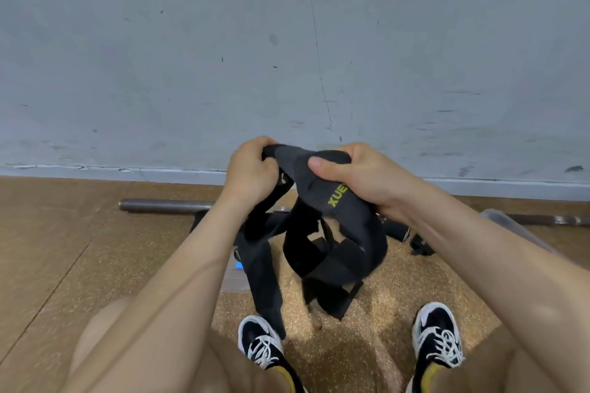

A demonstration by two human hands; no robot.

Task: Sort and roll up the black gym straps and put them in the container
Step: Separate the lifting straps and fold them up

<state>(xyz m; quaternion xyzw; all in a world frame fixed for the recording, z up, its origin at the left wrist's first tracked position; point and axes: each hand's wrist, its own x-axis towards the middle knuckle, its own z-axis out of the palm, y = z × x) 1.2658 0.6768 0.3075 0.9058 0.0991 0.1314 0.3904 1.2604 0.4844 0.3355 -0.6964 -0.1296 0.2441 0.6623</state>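
Left hand (252, 174), above the bar (166, 205): fingers curled round one end of the strap (343, 210). The strap's padded band spans the two hands, long axis left to right, with both hands equally near. Its flat, limp webbing hangs tangled to the speckled floor (399, 281) in front of the bar. The fabric is matt black with yellow lettering. Right hand (360, 175): thumb presses on top, fingers wrapped beneath.

The straps (322, 252) are black, with yellow-green lettering (338, 196) at 12 o'clock of the bundle. Wall (287, 41): pale grey-blue, dark scuff marks. Floor (399, 281): tan, finely speckled. Bar (166, 205) at 10 o'clock: dark grey. Shoes (260, 340): black and white, white laces; socks (289, 378) yellow.
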